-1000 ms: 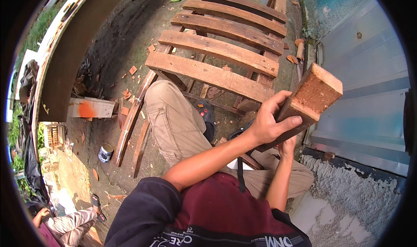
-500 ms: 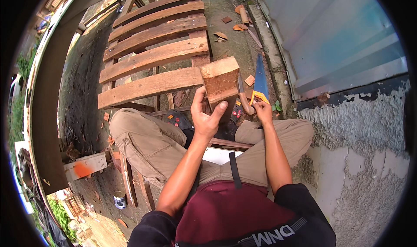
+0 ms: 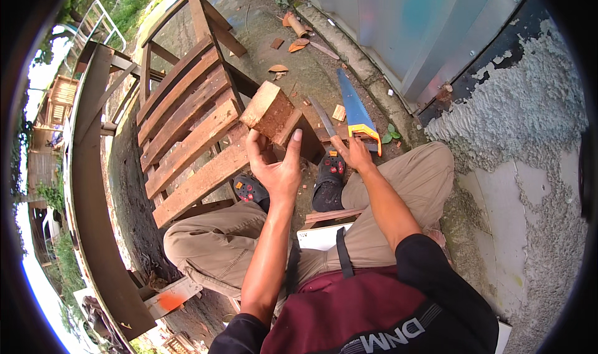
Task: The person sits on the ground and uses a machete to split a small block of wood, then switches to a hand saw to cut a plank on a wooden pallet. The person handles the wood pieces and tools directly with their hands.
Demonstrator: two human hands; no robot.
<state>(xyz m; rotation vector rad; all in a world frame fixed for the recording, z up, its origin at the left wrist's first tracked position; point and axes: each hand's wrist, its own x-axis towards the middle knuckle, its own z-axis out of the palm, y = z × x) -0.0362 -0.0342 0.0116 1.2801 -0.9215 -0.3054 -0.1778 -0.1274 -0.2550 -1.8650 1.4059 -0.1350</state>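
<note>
My left hand [image 3: 275, 170] is closed round a thick, notched wooden block [image 3: 266, 111], its cut end tilted up. The thumb presses one side and the fingers curl behind the other. My right hand [image 3: 359, 157] is closed on the wooden handle of a long-bladed knife [image 3: 323, 117], its blade pointing away from me. Just beside these fingers lies a handsaw [image 3: 353, 101] with a blue blade and a yellow-orange handle. The right hand partly hides the handles.
A slatted wooden frame [image 3: 187, 126] stands at the left, with a long board [image 3: 93, 186] beyond it. A corrugated metal sheet [image 3: 398, 30] and rough wall [image 3: 517, 117] border the right. Wood offcuts [image 3: 339, 113] and dry leaves [image 3: 278, 68] lie on the ground near my dark clogs [image 3: 330, 167].
My right hand has shifted from the saw's handle onto the knife's handle. My left hand still holds the block, now tilted more to the left. The whole view has turned.
</note>
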